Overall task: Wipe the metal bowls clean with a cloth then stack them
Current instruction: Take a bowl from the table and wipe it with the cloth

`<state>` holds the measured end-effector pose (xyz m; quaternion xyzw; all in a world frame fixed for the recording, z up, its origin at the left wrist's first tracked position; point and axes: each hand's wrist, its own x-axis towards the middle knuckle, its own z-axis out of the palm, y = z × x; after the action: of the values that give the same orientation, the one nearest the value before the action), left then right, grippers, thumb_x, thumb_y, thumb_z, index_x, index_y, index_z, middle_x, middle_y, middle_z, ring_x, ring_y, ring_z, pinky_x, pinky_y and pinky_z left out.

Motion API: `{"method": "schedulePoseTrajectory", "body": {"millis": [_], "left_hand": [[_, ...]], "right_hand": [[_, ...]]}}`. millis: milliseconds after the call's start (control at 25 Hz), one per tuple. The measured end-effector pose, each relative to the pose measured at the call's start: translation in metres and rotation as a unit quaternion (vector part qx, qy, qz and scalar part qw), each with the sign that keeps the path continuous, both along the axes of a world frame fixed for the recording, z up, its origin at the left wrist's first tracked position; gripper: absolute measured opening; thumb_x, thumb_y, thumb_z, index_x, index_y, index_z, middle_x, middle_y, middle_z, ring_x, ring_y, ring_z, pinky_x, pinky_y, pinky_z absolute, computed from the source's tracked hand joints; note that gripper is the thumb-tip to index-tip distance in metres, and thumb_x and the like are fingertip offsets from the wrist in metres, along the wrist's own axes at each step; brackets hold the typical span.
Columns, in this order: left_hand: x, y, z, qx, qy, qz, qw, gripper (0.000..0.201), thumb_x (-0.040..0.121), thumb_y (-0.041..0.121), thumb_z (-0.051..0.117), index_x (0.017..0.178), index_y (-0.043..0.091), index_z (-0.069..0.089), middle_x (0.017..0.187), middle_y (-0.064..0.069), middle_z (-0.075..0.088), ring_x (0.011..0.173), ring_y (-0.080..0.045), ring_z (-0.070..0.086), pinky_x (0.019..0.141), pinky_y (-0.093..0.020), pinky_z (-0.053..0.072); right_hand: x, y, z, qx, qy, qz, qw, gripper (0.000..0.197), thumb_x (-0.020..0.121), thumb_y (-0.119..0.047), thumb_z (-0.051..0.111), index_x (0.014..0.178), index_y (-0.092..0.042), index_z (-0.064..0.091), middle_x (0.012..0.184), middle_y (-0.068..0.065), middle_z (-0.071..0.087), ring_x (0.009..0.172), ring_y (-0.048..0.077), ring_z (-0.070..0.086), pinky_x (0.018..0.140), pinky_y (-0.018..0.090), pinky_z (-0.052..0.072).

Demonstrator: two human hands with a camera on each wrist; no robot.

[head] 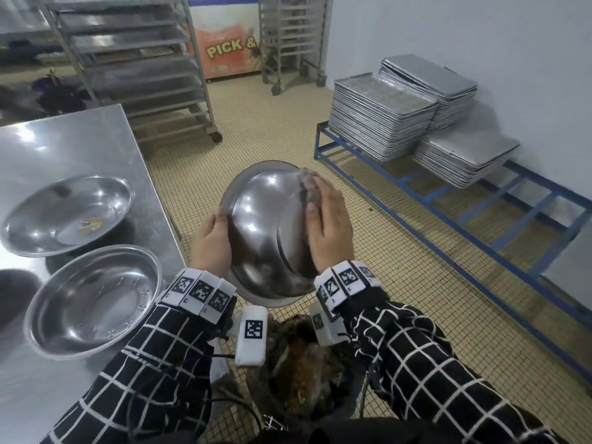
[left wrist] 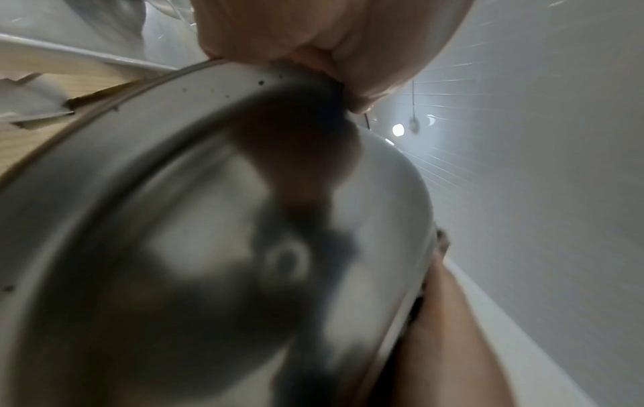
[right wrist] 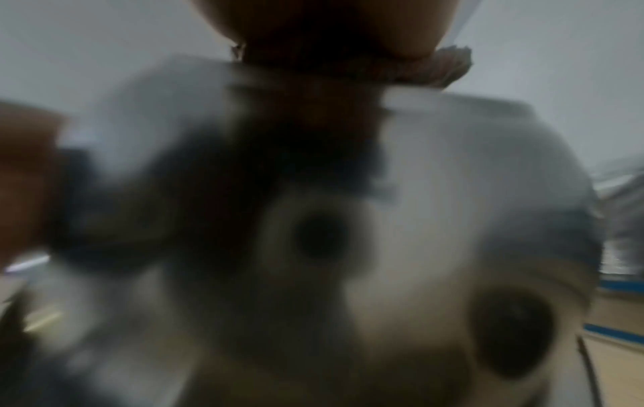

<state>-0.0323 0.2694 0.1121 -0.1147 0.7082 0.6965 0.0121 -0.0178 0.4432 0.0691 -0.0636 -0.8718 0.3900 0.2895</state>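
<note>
I hold a metal bowl (head: 266, 232) upside down and tilted, in the air over the floor beside the table. My left hand (head: 213, 238) grips its rim on the left, thumb on the outside. My right hand (head: 330, 225) lies flat on the bowl's outer base and presses a greyish cloth (head: 307, 184) against it; most of the cloth is hidden under the palm. In the left wrist view the bowl's outer wall (left wrist: 216, 247) fills the picture. The right wrist view is blurred; the cloth's edge (right wrist: 449, 66) peeks out above the bowl (right wrist: 453, 170). Two more bowls stand upright on the table, one far (head: 69, 216) and one near (head: 93, 302).
The steel table (head: 80, 145) lies to my left, its corner close to the held bowl. A blue frame rack (head: 448, 206) carries stacks of baking trays (head: 381, 116) on the right. Wheeled tray racks (head: 144, 65) stand at the back. A bin with brown scraps (head: 304, 363) sits below my wrists.
</note>
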Motion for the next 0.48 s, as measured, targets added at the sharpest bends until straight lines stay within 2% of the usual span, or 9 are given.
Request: {"method": "schedulePoseTrajectory", "body": {"millis": [80, 120, 200, 280, 360, 480], "left_hand": [[0.001, -0.001, 0.004, 0.014, -0.005, 0.012, 1.0, 0.028, 0.099, 0.035, 0.044, 0.075, 0.034, 0.058, 0.079, 0.017, 0.059, 0.077, 0.003, 0.054, 0.072, -0.018, 0.041], [0.0, -0.002, 0.004, 0.012, -0.005, 0.016, 1.0, 0.028, 0.099, 0.036, 0.044, 0.075, 0.035, 0.059, 0.081, 0.016, 0.061, 0.08, 0.001, 0.056, 0.075, -0.02, 0.042], [-0.004, -0.003, 0.002, 0.008, -0.009, 0.019, 1.0, 0.029, 0.099, 0.039, 0.042, 0.076, 0.035, 0.061, 0.085, 0.014, 0.064, 0.085, -0.004, 0.058, 0.084, -0.025, 0.043], [-0.002, 0.001, 0.001, 0.013, -0.018, 0.031, 0.999, 0.029, 0.099, 0.04, 0.04, 0.076, 0.035, 0.057, 0.083, 0.015, 0.059, 0.081, -0.001, 0.054, 0.079, -0.023, 0.043], [0.001, 0.009, 0.001, 0.02, -0.02, 0.037, 0.999, 0.031, 0.1, 0.037, 0.038, 0.073, 0.033, 0.052, 0.078, 0.016, 0.053, 0.075, -0.001, 0.049, 0.07, -0.019, 0.04], [0.005, 0.017, -0.001, -0.003, -0.009, 0.023, 1.0, 0.028, 0.101, 0.038, 0.037, 0.079, 0.031, 0.053, 0.081, 0.014, 0.054, 0.078, -0.004, 0.051, 0.075, -0.024, 0.04]], "right_hand": [[0.015, 0.012, -0.015, -0.092, -0.037, 0.011, 0.995, 0.051, 0.1, -0.043, 0.029, 0.149, -0.035, 0.019, 0.154, -0.011, 0.024, 0.139, 0.013, 0.03, 0.107, 0.046, 0.037], [0.027, 0.013, -0.025, -0.114, -0.059, 0.022, 0.992, 0.052, 0.101, -0.042, 0.027, 0.15, -0.038, 0.012, 0.156, -0.015, 0.018, 0.141, 0.012, 0.027, 0.106, 0.044, 0.037], [0.046, 0.004, -0.042, -0.106, -0.076, 0.041, 0.991, 0.054, 0.101, -0.044, 0.023, 0.15, -0.039, 0.002, 0.159, -0.017, 0.002, 0.145, 0.013, 0.014, 0.109, 0.043, 0.032], [0.054, -0.013, -0.052, -0.049, -0.055, 0.052, 0.996, 0.056, 0.101, -0.043, 0.019, 0.152, -0.03, 0.002, 0.16, -0.011, -0.007, 0.147, 0.014, -0.003, 0.117, 0.048, 0.018], [0.052, -0.029, -0.05, 0.028, -0.046, 0.048, 0.997, 0.058, 0.099, -0.042, 0.018, 0.153, -0.024, 0.006, 0.16, -0.003, -0.004, 0.147, 0.019, -0.006, 0.118, 0.052, 0.009], [0.041, -0.039, -0.021, 0.079, -0.023, 0.047, 0.995, 0.055, 0.098, -0.045, 0.022, 0.15, -0.032, 0.015, 0.159, -0.002, 0.013, 0.147, 0.022, 0.004, 0.118, 0.049, 0.013]]}}
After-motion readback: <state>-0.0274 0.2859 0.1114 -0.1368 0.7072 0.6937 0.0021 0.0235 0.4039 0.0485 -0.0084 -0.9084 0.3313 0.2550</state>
